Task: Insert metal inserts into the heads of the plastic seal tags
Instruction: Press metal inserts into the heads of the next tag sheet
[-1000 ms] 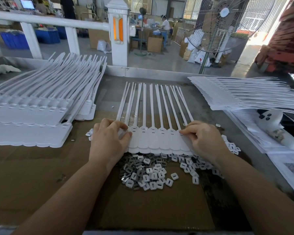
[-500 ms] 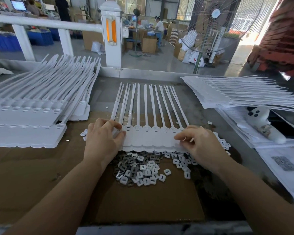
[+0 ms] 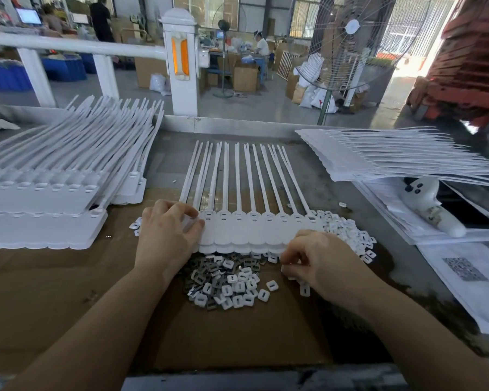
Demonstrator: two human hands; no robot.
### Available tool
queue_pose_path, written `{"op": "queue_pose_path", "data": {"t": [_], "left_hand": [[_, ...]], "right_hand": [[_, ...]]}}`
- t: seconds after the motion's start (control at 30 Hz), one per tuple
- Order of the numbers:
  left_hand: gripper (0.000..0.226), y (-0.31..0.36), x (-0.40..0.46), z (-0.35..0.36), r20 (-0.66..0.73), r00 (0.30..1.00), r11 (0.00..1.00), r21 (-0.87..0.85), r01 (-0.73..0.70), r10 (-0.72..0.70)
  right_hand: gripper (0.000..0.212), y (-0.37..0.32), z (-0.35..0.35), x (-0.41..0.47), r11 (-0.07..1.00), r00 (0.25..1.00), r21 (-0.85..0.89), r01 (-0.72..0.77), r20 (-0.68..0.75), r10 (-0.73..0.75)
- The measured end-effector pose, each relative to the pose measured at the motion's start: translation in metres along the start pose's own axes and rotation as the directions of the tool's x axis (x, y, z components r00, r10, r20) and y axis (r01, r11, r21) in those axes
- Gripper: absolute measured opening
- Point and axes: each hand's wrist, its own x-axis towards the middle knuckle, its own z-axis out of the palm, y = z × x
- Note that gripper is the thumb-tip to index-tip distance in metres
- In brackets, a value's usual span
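A joined strip of white plastic seal tags (image 3: pixel 254 232) lies flat in the middle of the desk (image 3: pixel 316 170) on a brown cardboard sheet (image 3: pixel 54 277), heads toward the person and the long tails fanning out to the far side; each head shows a small slot near the tail. The left hand (image 3: pixel 167 235) rests on the strip's left end, its fingers curled over the edge and gripping it. The right hand (image 3: pixel 314 261) sits at the near right corner of the strip, fingers bent down among the loose pieces, and whether they pinch one cannot be told. Just near of the strip lies a heap of small inserts (image 3: pixel 229 283), grey metal ones mixed with white square ones, and more white pieces (image 3: pixel 347 232) are spread to the right of the strip. To the left stand tall stacks of tag strips (image 3: pixel 40 193); to the far right another flat stack (image 3: pixel 393 156) rests over printed paper sheets (image 3: pixel 469 277), one bearing a square code whose pattern is too blurred to read. A white bottle-like object with black dots (image 3: pixel 426 204) lies on those sheets. No brand or legible writing shows anywhere. Beyond the desk stand a white railing post with orange inlay (image 3: pixel 180 63) and a pedestal fan (image 3: pixel 350 43).
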Motion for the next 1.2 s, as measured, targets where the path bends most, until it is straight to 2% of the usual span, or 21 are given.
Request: {"op": "queue_pose_path", "data": {"t": [0.07, 0.17, 0.23, 0.37, 0.5, 0.67, 0.9, 1.03, 1.2], "left_hand": [[0.024, 0.000, 0.001, 0.001, -0.001, 1.000, 1.000, 0.000, -0.003, 0.003], [0.024, -0.001, 0.001, 0.001, -0.007, 1.000, 1.000, 0.002, -0.008, 0.008], [0.024, -0.001, 0.001, 0.002, -0.011, 1.000, 1.000, 0.002, -0.014, 0.014], [0.023, -0.002, 0.002, 0.002, -0.020, 1.000, 1.000, -0.008, -0.018, 0.018], [0.023, -0.003, 0.001, 0.003, -0.032, 0.999, 1.000, -0.004, -0.020, 0.020], [0.023, -0.003, 0.002, 0.003, -0.042, 0.999, 0.999, -0.022, -0.034, 0.033], [0.023, -0.004, 0.002, 0.004, -0.038, 0.999, 0.999, -0.027, -0.031, 0.030], [0.023, -0.003, 0.001, 0.004, -0.032, 0.999, 0.999, -0.024, -0.024, 0.024], [0.022, -0.004, 0.001, 0.004, -0.035, 0.999, 0.999, -0.033, -0.022, 0.021]], "right_hand": [[0.006, 0.000, -0.001, 0.000, 1.000, 1.000, 0.022, 0.004, 0.000, -0.004], [0.016, 0.000, -0.003, 0.000, 0.995, 1.000, 0.097, 0.005, 0.000, -0.005], [0.023, 0.005, -0.007, 0.003, 0.981, 0.995, 0.192, -0.013, -0.093, 0.031], [0.019, 0.026, -0.017, 0.020, 0.902, 0.933, 0.420, -0.099, -0.277, 0.232], [0.013, 0.048, -0.022, 0.037, 0.826, 0.881, 0.528, -0.198, -0.274, 0.386], [0.008, 0.060, -0.021, 0.053, 0.846, 0.891, 0.443, -0.295, -0.192, 0.411], [0.006, 0.064, -0.025, 0.064, 0.907, 0.930, 0.284, -0.312, -0.106, 0.353], [0.004, 0.063, -0.026, 0.065, 0.929, 0.935, 0.210, -0.305, -0.119, 0.334], [0.008, 0.063, -0.021, 0.063, 0.950, 0.924, 0.098, -0.296, -0.223, 0.311]]}}
